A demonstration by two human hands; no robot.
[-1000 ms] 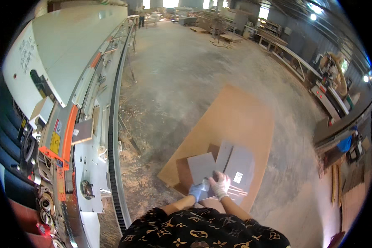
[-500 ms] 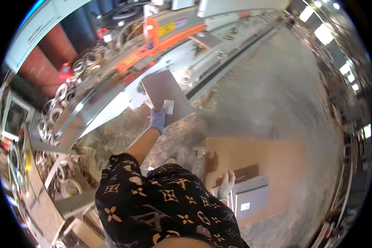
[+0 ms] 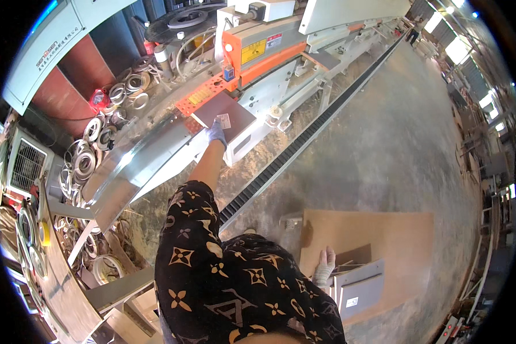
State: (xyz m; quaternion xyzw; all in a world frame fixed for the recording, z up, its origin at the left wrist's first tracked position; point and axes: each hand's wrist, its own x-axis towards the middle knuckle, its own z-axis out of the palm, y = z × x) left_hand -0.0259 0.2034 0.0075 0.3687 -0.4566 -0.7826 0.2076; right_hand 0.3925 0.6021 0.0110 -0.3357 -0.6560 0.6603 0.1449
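My left hand (image 3: 217, 133), in a blue glove, reaches far forward and grips the near edge of a small brown panel (image 3: 229, 110) with a white label. The panel lies flat on the metal infeed table (image 3: 149, 155) of a long machine, just below its orange housing (image 3: 258, 54). My right hand (image 3: 325, 265), in a white glove, hangs low by my side with its fingers apart and holds nothing. It is just left of a short stack of grey panels (image 3: 361, 284) lying on a large brown board (image 3: 401, 235) on the floor.
The machine's black conveyor track (image 3: 304, 143) runs diagonally toward the upper right. Many coils of edge banding (image 3: 83, 163) hang and lie at the left. Sawdust covers the concrete floor (image 3: 395, 132). Workbenches line the far right wall.
My left hand has carried the brown panel forward and laid it flat on the infeed table by the orange housing. My right hand stays low by the grey stack.
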